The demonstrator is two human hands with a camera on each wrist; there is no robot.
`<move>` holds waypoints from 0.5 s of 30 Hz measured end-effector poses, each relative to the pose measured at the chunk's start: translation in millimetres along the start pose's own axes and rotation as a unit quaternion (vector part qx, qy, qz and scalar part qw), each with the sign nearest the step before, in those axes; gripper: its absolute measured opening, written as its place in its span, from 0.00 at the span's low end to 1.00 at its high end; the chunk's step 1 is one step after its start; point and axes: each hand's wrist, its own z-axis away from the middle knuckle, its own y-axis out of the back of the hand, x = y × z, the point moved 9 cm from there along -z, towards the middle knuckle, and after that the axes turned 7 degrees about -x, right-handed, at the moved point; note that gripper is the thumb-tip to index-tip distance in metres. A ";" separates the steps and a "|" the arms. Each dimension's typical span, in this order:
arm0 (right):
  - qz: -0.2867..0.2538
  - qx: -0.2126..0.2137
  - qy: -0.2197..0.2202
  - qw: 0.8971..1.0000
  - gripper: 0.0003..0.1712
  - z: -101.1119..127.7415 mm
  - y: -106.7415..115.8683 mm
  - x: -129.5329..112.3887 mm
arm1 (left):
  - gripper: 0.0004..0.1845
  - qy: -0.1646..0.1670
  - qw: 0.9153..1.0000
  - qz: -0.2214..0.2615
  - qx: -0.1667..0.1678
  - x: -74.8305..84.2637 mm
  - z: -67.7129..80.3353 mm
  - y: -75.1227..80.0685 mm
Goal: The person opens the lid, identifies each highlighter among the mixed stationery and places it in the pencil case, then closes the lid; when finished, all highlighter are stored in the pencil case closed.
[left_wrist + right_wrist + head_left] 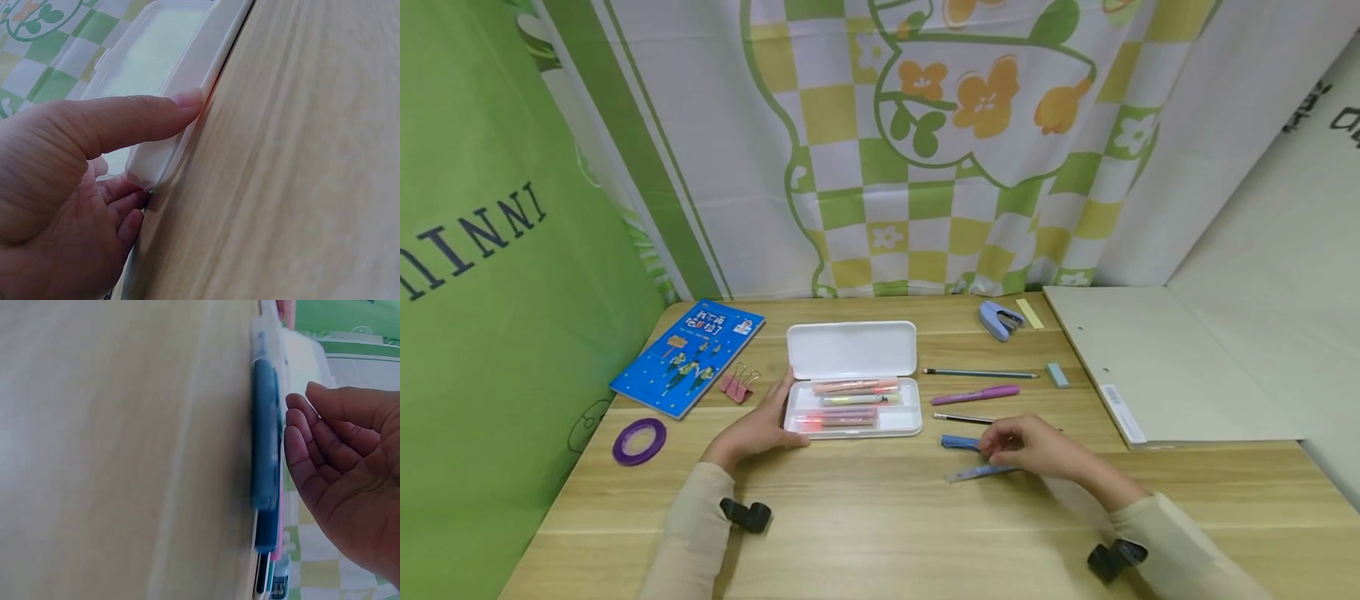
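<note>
The left hand (760, 429) holds the white pencil case (852, 379) with thumb and fingers. The right hand (1030, 446), fingers loosely bent, partly hides a blue pen (958, 442).

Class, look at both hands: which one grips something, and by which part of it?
The left hand grips the white pencil case at its near left corner. The right hand reaches for the blue pen and grips nothing.

Wooden bench (880, 517) | on it: pencil case (853, 379), book (687, 356), tape ring (639, 440), binder clips (739, 385), stapler (999, 320), eraser (1057, 374), pencils (979, 373), pens (975, 394), folder (1157, 362)
</note>
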 end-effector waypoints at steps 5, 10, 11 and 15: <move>0.033 -0.002 0.013 0.999 0.08 9.2 -0.3 3.6 | 0.66 0.003 1.000 -0.001 -0.002 0.5 0.5 -0.6; 0.091 0.003 0.048 0.995 0.10 13.1 -1.2 -2.5 | 0.66 0.004 1.000 0.001 -0.002 -0.3 0.0 -0.7; 0.103 0.005 0.053 0.993 0.10 13.1 -1.5 -3.7 | 0.66 0.004 1.000 0.002 -0.001 -0.5 0.0 -0.4; 0.153 0.012 0.068 0.986 0.10 12.2 -3.8 -8.3 | 0.66 0.006 1.000 0.004 -0.001 -1.0 0.4 -0.1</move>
